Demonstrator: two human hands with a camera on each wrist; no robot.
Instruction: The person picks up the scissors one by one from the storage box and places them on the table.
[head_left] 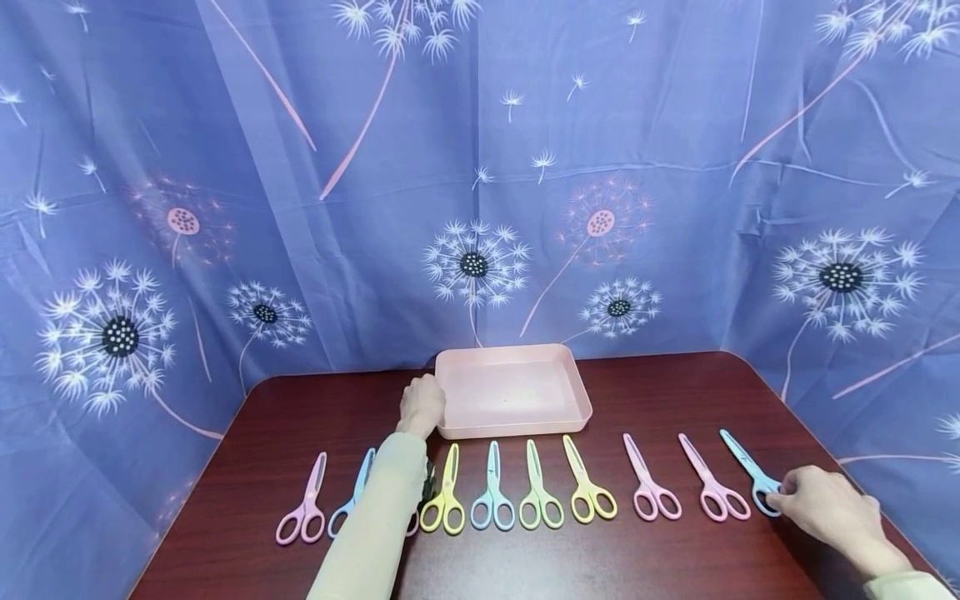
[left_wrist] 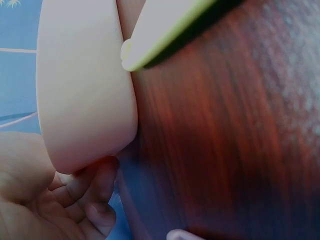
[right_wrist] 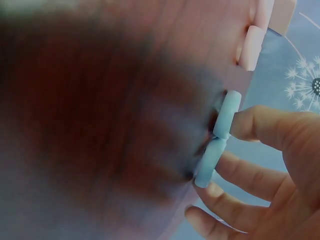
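My left hand [head_left: 422, 407] grips the left side of a shallow pink tray [head_left: 517, 428] at the back of the table. In the left wrist view, curled fingers [left_wrist: 102, 185] meet the corner of the tray wall [left_wrist: 85, 90]. At the far right, my right hand [head_left: 832, 517] pinches a handle loop of light blue scissors [head_left: 742, 457], which lie with the blades pointing away. The right wrist view shows the thumb [right_wrist: 252, 122] against the blue handle [right_wrist: 229, 114] and the other fingers around its far side.
A row of scissors lies in front of the tray: pink [head_left: 310, 500], blue [head_left: 492, 479], yellow [head_left: 448, 479], green [head_left: 535, 475] and others. The left forearm [head_left: 375, 517] covers part of the row. A blue dandelion curtain [head_left: 375, 275] hangs behind the table [head_left: 660, 392].
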